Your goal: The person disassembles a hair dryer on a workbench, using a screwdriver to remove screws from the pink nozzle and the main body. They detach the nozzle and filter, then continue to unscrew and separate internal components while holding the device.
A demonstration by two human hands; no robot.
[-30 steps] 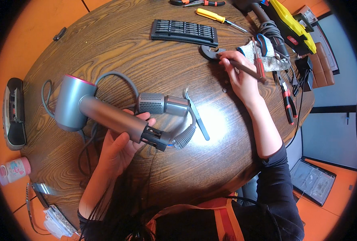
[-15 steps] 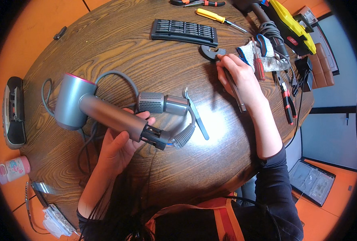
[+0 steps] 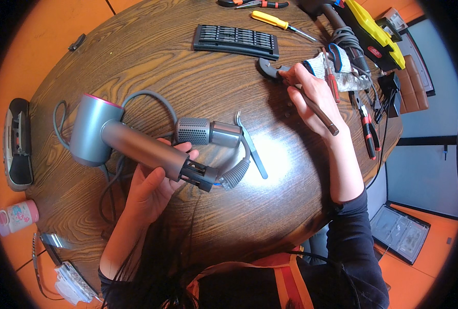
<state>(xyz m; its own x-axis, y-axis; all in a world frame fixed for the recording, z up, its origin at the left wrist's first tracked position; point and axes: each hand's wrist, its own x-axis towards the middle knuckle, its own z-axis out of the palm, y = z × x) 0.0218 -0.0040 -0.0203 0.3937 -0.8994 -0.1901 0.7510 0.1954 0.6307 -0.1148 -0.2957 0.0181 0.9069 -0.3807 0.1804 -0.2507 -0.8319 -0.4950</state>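
Note:
My left hand (image 3: 151, 190) is closed around the brown handle of a hair dryer (image 3: 136, 147), whose grey-blue head points left. The handle's end is open, exposing a black inner frame (image 3: 199, 175) and a blue wire by a ribbed grey cord sleeve (image 3: 235, 174). Beside it lie a perforated metal filter sleeve (image 3: 194, 131) and grey tweezers (image 3: 253, 150). My right hand (image 3: 316, 100) grips a slim dark precision screwdriver (image 3: 319, 114), its blunt end toward my wrist. Its fingertips reach a black hook-shaped piece (image 3: 268, 69); whether they hold it I cannot tell.
A black bit set (image 3: 236, 42) and a yellow screwdriver (image 3: 270, 19) lie at the far side. To the right are a red screwdriver (image 3: 333, 85), white gloves (image 3: 316, 67), pliers (image 3: 368, 129) and a yellow-black tool case (image 3: 376, 36). The dryer's grey cord (image 3: 159, 100) loops at left.
My right hand has turned, swinging the screwdriver's blunt end to the right. The hook-shaped piece has tilted slightly. My left hand and the hair dryer stay in place.

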